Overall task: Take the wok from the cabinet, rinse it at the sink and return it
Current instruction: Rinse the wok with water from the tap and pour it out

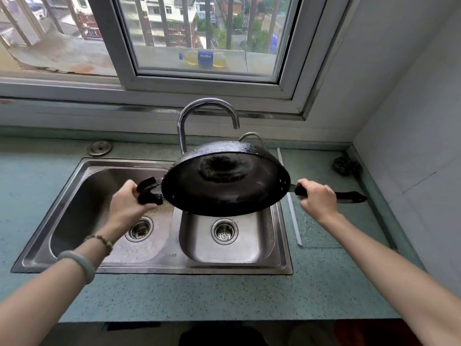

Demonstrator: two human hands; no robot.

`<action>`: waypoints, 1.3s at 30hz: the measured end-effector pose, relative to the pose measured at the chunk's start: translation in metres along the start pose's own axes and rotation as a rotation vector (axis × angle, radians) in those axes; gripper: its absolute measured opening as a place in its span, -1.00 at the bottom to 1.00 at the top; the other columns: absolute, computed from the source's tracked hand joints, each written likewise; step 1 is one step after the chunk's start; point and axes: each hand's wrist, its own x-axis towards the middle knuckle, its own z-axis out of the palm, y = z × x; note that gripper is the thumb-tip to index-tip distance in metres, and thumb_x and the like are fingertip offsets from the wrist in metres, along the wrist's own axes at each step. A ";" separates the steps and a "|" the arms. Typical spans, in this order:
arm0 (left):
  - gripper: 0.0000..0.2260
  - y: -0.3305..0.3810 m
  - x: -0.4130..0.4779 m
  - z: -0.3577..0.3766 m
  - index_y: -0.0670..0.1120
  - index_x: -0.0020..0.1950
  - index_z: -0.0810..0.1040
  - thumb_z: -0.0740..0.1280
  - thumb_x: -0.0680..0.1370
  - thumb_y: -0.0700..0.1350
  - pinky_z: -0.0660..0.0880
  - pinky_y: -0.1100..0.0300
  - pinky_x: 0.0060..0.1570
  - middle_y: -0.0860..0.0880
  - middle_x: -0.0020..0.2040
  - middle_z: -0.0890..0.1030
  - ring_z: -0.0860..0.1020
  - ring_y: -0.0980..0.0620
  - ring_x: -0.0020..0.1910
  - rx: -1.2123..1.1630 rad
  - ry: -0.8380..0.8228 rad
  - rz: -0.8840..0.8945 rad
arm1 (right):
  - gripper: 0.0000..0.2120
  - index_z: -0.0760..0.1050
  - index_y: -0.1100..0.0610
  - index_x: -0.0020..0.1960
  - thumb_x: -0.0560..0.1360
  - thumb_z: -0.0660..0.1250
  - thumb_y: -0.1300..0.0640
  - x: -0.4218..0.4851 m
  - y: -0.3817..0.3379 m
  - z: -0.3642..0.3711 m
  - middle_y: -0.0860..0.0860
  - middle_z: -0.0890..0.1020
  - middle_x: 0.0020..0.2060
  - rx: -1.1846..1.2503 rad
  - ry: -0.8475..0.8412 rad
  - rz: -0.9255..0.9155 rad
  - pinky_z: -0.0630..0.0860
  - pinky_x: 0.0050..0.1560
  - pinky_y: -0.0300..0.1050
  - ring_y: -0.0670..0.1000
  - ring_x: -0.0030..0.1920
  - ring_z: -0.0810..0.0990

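Speckled blue-green worktop [224, 295] with a stainless double-bowl sink [174, 267] set into it and a curved chrome tap [183, 126] rising at the sink's rear edge. Lying on the surface: a round metal cap [100, 147] just behind the sink's left rear corner; a pale narrow strip [294, 221] just right of the sink, running front to back; and a dark scouring pad [346, 166] in the far right corner.

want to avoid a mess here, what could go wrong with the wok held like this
The wok is tilted over the sink, and its far rim appears close below the faucet; lifting could strike it. It looks wet, so it may drip on the counter when carried off.
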 end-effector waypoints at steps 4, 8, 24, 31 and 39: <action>-0.54 0.019 0.017 -0.014 -0.09 -0.21 0.34 0.62 0.19 -0.09 0.38 0.24 -0.36 -0.02 -0.29 0.51 0.48 -0.03 -0.30 -0.051 0.069 0.088 | -0.75 0.57 0.16 0.04 0.36 0.43 0.26 0.020 0.000 -0.026 0.16 0.67 -0.18 0.009 0.148 -0.036 0.42 -0.12 -0.03 0.20 -0.17 0.61; -0.53 0.048 0.039 -0.037 0.00 -0.23 0.28 0.60 0.21 -0.12 0.32 0.50 -0.40 0.11 -0.33 0.42 0.37 0.18 -0.39 -0.132 0.226 0.198 | -0.75 0.57 0.18 -0.02 0.31 0.48 0.26 0.038 -0.006 -0.055 0.17 0.66 -0.25 0.046 0.348 -0.059 0.44 -0.18 -0.02 0.22 -0.26 0.60; -0.56 0.042 0.022 -0.028 -0.09 -0.23 0.32 0.60 0.23 -0.09 0.33 0.34 -0.41 -0.05 -0.32 0.48 0.37 0.05 -0.39 -0.085 0.183 0.188 | -0.77 0.54 0.18 -0.06 0.31 0.47 0.29 0.020 0.002 -0.040 0.15 0.63 -0.31 0.032 0.329 -0.073 0.44 -0.21 -0.02 0.21 -0.29 0.59; -0.51 0.008 -0.010 -0.002 -0.15 -0.25 0.31 0.63 0.18 -0.10 0.37 0.06 -0.32 -0.11 -0.31 0.48 0.42 -0.12 -0.32 0.033 0.046 0.108 | -0.74 0.56 0.19 0.03 0.37 0.39 0.37 -0.023 0.006 0.005 0.11 0.65 -0.25 0.038 0.127 -0.031 0.35 -0.17 -0.09 0.15 -0.23 0.61; -0.53 0.015 0.013 -0.014 -0.08 -0.26 0.31 0.62 0.19 -0.08 0.36 0.22 -0.39 -0.12 -0.30 0.51 0.40 -0.02 -0.35 -0.058 0.119 0.143 | -0.74 0.56 0.20 -0.01 0.32 0.47 0.31 0.004 0.003 -0.023 0.14 0.65 -0.27 0.014 0.271 -0.082 0.43 -0.19 -0.04 0.18 -0.25 0.62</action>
